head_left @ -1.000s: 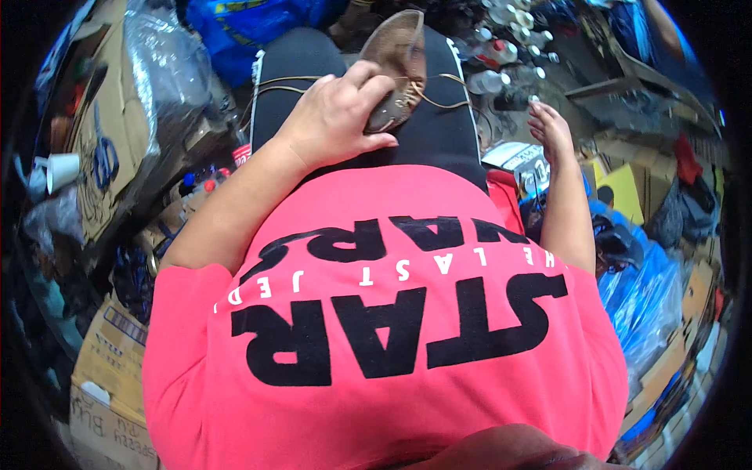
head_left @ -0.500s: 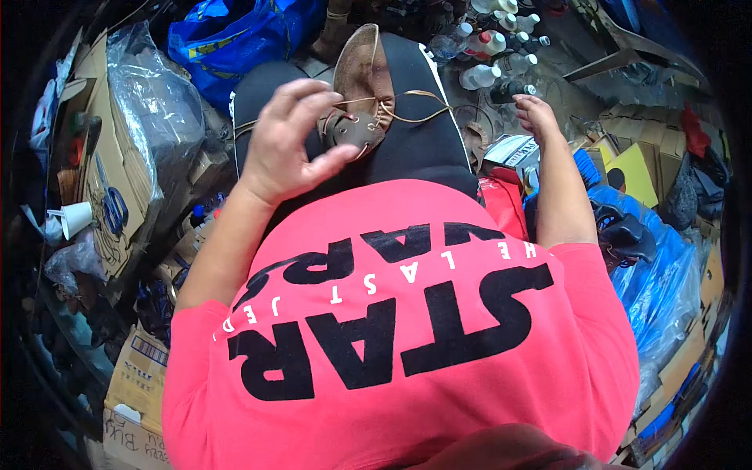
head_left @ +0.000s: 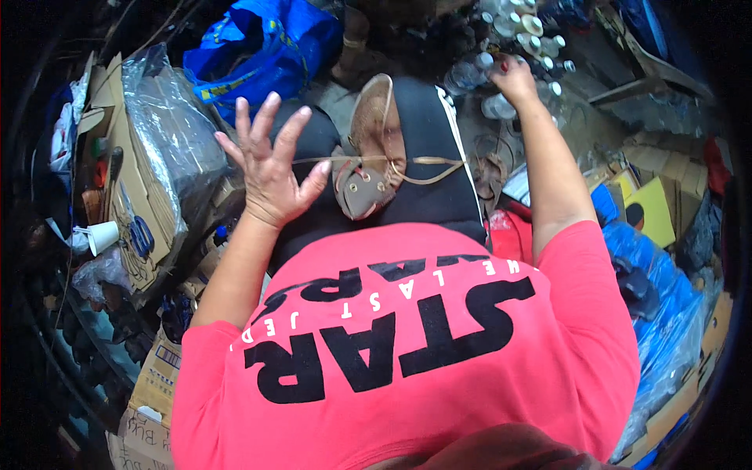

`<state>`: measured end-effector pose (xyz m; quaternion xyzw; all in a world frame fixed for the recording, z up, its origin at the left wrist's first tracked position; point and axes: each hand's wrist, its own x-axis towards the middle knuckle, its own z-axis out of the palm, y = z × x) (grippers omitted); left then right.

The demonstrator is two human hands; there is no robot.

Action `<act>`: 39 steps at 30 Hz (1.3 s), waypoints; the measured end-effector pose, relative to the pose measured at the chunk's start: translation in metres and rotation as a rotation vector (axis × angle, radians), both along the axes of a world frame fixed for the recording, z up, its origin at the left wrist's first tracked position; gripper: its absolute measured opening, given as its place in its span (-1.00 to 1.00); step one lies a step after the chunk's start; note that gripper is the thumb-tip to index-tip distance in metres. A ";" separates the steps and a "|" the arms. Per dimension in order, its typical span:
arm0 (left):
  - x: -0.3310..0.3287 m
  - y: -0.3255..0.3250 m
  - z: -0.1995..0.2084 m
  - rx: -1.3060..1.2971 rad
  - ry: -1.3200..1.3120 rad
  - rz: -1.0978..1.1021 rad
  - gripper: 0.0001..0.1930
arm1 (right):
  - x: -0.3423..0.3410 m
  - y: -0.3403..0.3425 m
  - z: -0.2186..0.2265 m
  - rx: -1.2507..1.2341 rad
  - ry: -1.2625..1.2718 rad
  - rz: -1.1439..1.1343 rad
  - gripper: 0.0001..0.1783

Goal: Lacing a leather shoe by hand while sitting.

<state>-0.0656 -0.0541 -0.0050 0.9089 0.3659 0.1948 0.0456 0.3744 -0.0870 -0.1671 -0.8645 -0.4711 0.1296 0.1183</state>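
Observation:
A brown leather shoe (head_left: 377, 145) lies across my lap between the dark trouser legs. Its dark flap (head_left: 364, 192) with metal eyelets points toward me. A thin tan cord (head_left: 435, 161) runs across the thighs and over the shoe, with a loop on the right thigh. Left of the shoe, my left hand (head_left: 274, 168) is raised with fingers spread, holding nothing. My right hand (head_left: 515, 80) is stretched out to the far right among plastic bottles. Its fingers close round the red cap of one bottle (head_left: 504, 67); the hand partly hides that bottle.
Several clear bottles with white caps (head_left: 532, 24) stand beyond my right hand. A blue bag (head_left: 262, 47) sits at the far left. Flattened cardboard, plastic wrap (head_left: 160, 117), blue-handled scissors (head_left: 141, 236) and a white cup (head_left: 103, 236) are on the left. Blue plastic (head_left: 666, 282) lies right.
My right hand has reached farther out to the red-capped bottle. My left hand has moved away from the shoe, its fingers spreading. The view has shifted slightly.

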 end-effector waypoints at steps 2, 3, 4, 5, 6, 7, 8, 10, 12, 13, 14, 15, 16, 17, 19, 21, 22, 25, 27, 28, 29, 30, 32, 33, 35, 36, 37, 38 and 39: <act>0.000 0.000 0.004 -0.040 0.010 0.010 -0.37 | -0.005 0.027 -0.014 -0.192 -0.115 -0.011 -0.31; 0.006 0.002 0.003 -0.061 -0.007 -0.012 -0.39 | 0.015 0.025 -0.033 -0.225 -0.090 -0.007 -0.25; 0.006 0.003 0.003 -0.070 0.009 -0.002 -0.41 | 0.010 0.026 -0.041 -0.245 -0.063 -0.032 -0.21; 0.007 0.003 0.004 -0.084 0.018 -0.006 -0.43 | 0.017 0.027 -0.050 -0.264 0.026 -0.214 -0.21; -0.002 0.001 0.006 -0.079 0.078 0.020 -0.45 | -0.011 0.037 -0.031 -0.266 0.014 -0.049 -0.29; 0.001 0.001 0.007 -0.086 0.066 0.014 -0.47 | -0.006 0.026 -0.036 -0.146 0.021 -0.054 -0.38; -0.002 0.000 0.008 -0.079 0.071 0.025 -0.48 | -0.016 0.031 -0.022 -0.238 0.073 0.007 -0.39; 0.000 0.001 0.010 -0.076 0.072 0.017 -0.51 | -0.019 0.023 -0.015 -0.154 -0.001 0.076 -0.40; -0.001 0.001 0.010 -0.084 0.051 0.015 -0.50 | -0.027 0.019 -0.003 -0.143 -0.048 0.119 -0.41; 0.000 0.002 0.009 -0.099 0.036 0.001 -0.50 | -0.030 0.017 0.003 -0.118 -0.067 0.138 -0.47; 0.001 0.003 0.009 -0.097 0.006 -0.006 -0.49 | -0.032 0.015 0.010 -0.093 -0.088 0.155 -0.52; 0.002 0.004 0.012 -0.089 -0.006 -0.005 -0.49 | -0.031 0.013 0.019 -0.087 -0.100 0.156 -0.52; 0.003 0.006 0.014 -0.064 -0.037 -0.002 -0.47 | -0.036 0.014 0.044 -0.006 -0.056 0.191 -0.57; 0.005 0.008 0.018 -0.040 -0.068 -0.003 -0.46 | -0.043 0.012 0.075 0.073 -0.012 0.224 -0.62; 0.022 0.015 0.033 0.017 -0.114 -0.002 -0.34 | -0.059 0.007 0.140 0.312 0.027 0.312 -0.66; 0.047 0.025 0.050 -0.011 -0.093 -0.023 -0.17 | -0.077 0.006 0.202 0.459 0.054 0.419 -0.67; 0.059 0.028 0.056 -0.030 -0.110 -0.046 -0.07 | -0.088 0.005 0.236 0.521 0.058 0.458 -0.67; 0.083 0.041 0.065 -0.052 -0.208 -0.120 0.22 | -0.122 0.006 0.318 0.642 0.158 0.558 -0.69; 0.090 0.049 0.077 -0.075 -0.287 -0.136 0.27 | -0.142 0.006 0.352 0.720 0.175 0.621 -0.68; 0.090 0.052 0.085 0.008 -0.368 -0.149 0.27 | -0.148 0.005 0.363 0.751 0.214 0.644 -0.66; 0.088 0.058 0.090 0.088 -0.541 -0.224 0.20 | -0.156 0.005 0.369 0.763 0.288 0.644 -0.66; 0.080 0.062 0.094 0.134 -0.557 -0.224 0.14 | -0.161 0.008 0.370 0.784 0.389 0.644 -0.66; 0.062 0.062 0.107 0.177 -0.568 -0.224 0.00 | -0.169 0.013 0.373 0.772 0.448 0.662 -0.66; 0.053 0.060 0.107 0.182 -0.570 -0.224 0.00 | -0.176 0.013 0.379 0.698 0.341 0.688 -0.63; 0.032 0.055 0.107 0.097 -0.509 -0.146 -0.05 | -0.188 0.015 0.393 0.383 0.306 0.656 -0.59; 0.023 0.052 0.110 0.111 -0.489 -0.166 -0.08 | -0.187 0.022 0.386 0.321 0.422 0.697 -0.64; 0.014 0.048 0.110 0.114 -0.491 -0.164 -0.08 | -0.192 0.027 0.382 0.334 0.369 0.742 -0.66; 0.005 0.044 0.110 0.052 -0.461 -0.144 -0.08 | -0.198 0.029 0.382 0.308 0.340 0.782 -0.68; -0.003 0.042 0.109 -0.011 -0.432 -0.125 -0.08 | -0.203 0.031 0.382 0.280 0.310 0.821 -0.70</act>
